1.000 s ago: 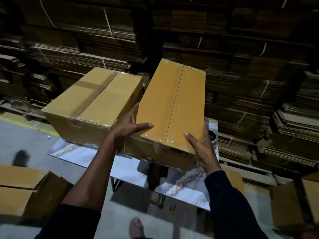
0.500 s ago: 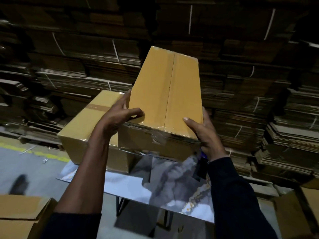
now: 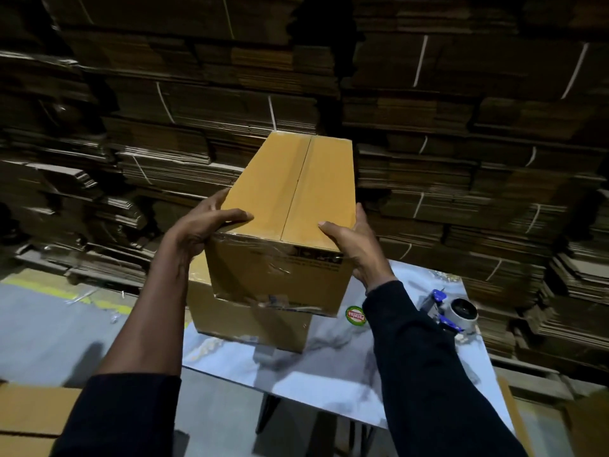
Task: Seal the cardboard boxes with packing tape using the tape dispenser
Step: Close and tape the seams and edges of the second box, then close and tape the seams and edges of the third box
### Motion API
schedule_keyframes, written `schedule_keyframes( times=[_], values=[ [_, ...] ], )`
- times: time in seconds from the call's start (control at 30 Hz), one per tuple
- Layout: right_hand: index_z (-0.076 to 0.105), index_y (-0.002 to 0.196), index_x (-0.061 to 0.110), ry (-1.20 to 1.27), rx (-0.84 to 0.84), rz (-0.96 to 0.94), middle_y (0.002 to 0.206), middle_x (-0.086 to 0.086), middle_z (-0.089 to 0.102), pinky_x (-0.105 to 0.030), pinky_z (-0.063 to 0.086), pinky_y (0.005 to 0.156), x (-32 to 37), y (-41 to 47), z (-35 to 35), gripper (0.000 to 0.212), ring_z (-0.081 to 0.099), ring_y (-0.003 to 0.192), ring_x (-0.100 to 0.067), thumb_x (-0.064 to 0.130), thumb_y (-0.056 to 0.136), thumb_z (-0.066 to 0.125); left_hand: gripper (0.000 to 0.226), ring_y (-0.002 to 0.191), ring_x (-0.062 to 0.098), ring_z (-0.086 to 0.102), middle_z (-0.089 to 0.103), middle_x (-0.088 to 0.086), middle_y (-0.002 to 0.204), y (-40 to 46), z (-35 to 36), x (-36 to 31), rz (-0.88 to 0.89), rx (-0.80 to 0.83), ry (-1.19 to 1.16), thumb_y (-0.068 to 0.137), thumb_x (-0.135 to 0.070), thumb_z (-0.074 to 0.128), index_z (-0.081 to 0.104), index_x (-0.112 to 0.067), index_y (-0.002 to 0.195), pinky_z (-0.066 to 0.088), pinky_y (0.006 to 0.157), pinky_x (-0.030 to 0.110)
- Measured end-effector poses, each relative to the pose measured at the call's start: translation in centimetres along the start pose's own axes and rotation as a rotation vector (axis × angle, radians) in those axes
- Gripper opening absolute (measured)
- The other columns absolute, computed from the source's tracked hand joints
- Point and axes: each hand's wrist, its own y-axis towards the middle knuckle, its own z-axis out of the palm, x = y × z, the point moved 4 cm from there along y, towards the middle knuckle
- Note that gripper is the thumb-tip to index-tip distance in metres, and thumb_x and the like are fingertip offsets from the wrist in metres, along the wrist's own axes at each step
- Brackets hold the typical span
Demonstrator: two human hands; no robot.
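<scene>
Stacks of flattened corrugated cardboard [image 3: 428,133] fill the whole upper half of the frame, dark brown, ragged-edged, bundled here and there with thin white straps. Below them, across the lower middle and right, a table [image 3: 329,384] with a glossy, pale marbled top reflects the light; grey concrete floor [image 3: 49,331] with a yellow painted line lies at lower left.

At centre frame the held box [image 3: 290,199], a long rectangular carton of smooth tan cardboard, is raised clear of the tabletop, its top face showing the straight seam where two flaps meet. Clear glossy tape wrinkles over its near end face. Directly under it a second box [image 3: 250,324] of the same cardboard sits on the table, mostly hidden, and the two look close or touching at the near edge, though I cannot tell which.

The left hand [image 3: 201,225] clasps the held box's near left corner, thumb lying on the top face, fingers wrapped down the side. The right hand [image 3: 356,245] grips the near right corner likewise, thumb on top. Both arms wear dark sleeves, the left pushed up the forearm.

At right on the table lies the tape dispenser [image 3: 451,311], blue plastic with a shiny roll. A small round green-and-red sticker [image 3: 356,315] sits on the tabletop beside the lower box
</scene>
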Motion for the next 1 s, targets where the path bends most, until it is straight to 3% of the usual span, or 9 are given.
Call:
schedule_keyframes(
  times=[0.1, 0.17, 0.23, 0.37, 0.43, 0.53, 0.67, 0.87, 1.0],
  values=[
    [0.028, 0.157, 0.04, -0.002, -0.031, 0.023, 0.142, 0.003, 0.06, -0.049, 0.049, 0.11, 0.4, 1.2, 2.2, 0.106, 0.059, 0.126, -0.022, 0.043, 0.069, 0.086, 0.075, 0.104, 0.014, 0.059, 0.057, 0.002, 0.135, 1.7, -2.3, 0.0, 0.023, -0.031, 0.106, 0.09, -0.026, 0.077, 0.04, -0.027, 0.157, 0.05, 0.079, 0.031],
    [0.015, 0.163, 0.036, -0.005, -0.061, 0.033, 0.154, 0.005, 0.048, -0.041, 0.041, 0.114, 0.6, 1.8, 3.4, 0.111, 0.05, 0.135, -0.022, 0.038, 0.077, 0.084, 0.079, 0.119, 0.02, 0.058, 0.055, 0.006, 0.147, 3.1, -3.8, -0.2, 0.048, -0.117, 0.25, 0.088, -0.037, 0.079, 0.042, -0.021, 0.157, 0.048, 0.095, 0.036],
    [0.013, 0.164, 0.033, -0.01, -0.09, 0.037, 0.15, 0.008, 0.045, -0.037, 0.04, 0.111, 0.7, 2.4, 4.4, 0.105, 0.047, 0.134, -0.02, 0.034, 0.085, 0.081, 0.084, 0.136, 0.027, 0.053, 0.052, 0.009, 0.154, 4.4, -4.7, -0.5, 0.049, -0.255, 0.388, 0.085, -0.05, 0.08, 0.046, -0.017, 0.154, 0.046, 0.109, 0.046],
    [0.018, 0.165, 0.028, -0.036, -0.14, 0.027, 0.155, -0.003, 0.048, -0.044, 0.042, 0.116, 1.4, 3.0, 5.2, 0.1, 0.05, 0.137, -0.025, 0.032, 0.086, 0.08, 0.057, 0.122, 0.028, 0.062, 0.064, 0.01, 0.137, 4.9, -3.1, -1.9, 0.121, -0.426, 0.814, 0.097, -0.049, 0.066, 0.056, -0.02, 0.145, 0.051, 0.093, 0.042],
    [0.025, 0.164, 0.028, -0.153, -0.193, -0.044, 0.164, -0.004, 0.036, -0.042, 0.037, 0.12, 2.0, 2.2, 5.3, 0.09, 0.041, 0.146, -0.025, 0.035, 0.091, 0.077, 0.044, 0.114, 0.028, 0.064, 0.067, 0.011, 0.131, 4.3, -1.1, -2.4, 0.247, -0.445, 0.947, 0.103, -0.045, 0.058, 0.062, -0.019, 0.139, 0.05, 0.093, 0.042],
    [0.041, 0.158, 0.03, -0.342, -0.237, -0.287, 0.17, -0.002, 0.022, -0.047, 0.037, 0.121, 2.4, -0.1, 6.1, 0.069, 0.031, 0.152, -0.023, 0.042, 0.096, 0.069, 0.041, 0.115, 0.027, 0.062, 0.068, 0.012, 0.129, 2.7, 2.4, -2.2, 0.436, -0.37, 0.997, 0.108, -0.041, 0.044, 0.066, -0.015, 0.131, 0.044, 0.102, 0.043],
    [0.066, 0.138, 0.031, -0.429, -0.239, -0.385, 0.165, 0.0, 0.035, -0.054, 0.033, 0.121, 1.0, -2.3, 7.4, 0.052, 0.021, 0.157, -0.025, 0.06, 0.094, 0.062, 0.045, 0.144, 0.023, 0.046, 0.055, 0.006, 0.153, 1.2, 5.7, -0.4, 0.596, -0.334, 1.12, 0.108, -0.041, 0.04, 0.058, -0.023, 0.145, 0.031, 0.115, 0.045],
    [0.066, 0.139, 0.03, -0.477, -0.212, -0.352, 0.166, -0.003, 0.035, -0.054, 0.026, 0.124, 1.8, -0.2, 9.3, 0.055, 0.017, 0.157, -0.029, 0.062, 0.094, 0.063, 0.055, 0.142, 0.026, 0.049, 0.059, 0.004, 0.149, 3.2, 3.5, 0.3, 0.575, -0.383, 1.118, 0.103, -0.047, 0.029, 0.062, -0.026, 0.142, 0.032, 0.105, 0.045],
    [0.063, 0.142, 0.03, -0.47, -0.177, -0.356, 0.167, -0.004, 0.032, -0.055, 0.025, 0.124, 1.5, 0.2, 8.9, 0.056, 0.014, 0.158, -0.029, 0.06, 0.095, 0.062, 0.056, 0.143, 0.029, 0.047, 0.056, 0.006, 0.152, 3.5, 4.3, 0.5, 0.556, -0.396, 1.155, 0.104, -0.045, 0.028, 0.059, -0.023, 0.146, 0.032, 0.106, 0.047]
  ],
)
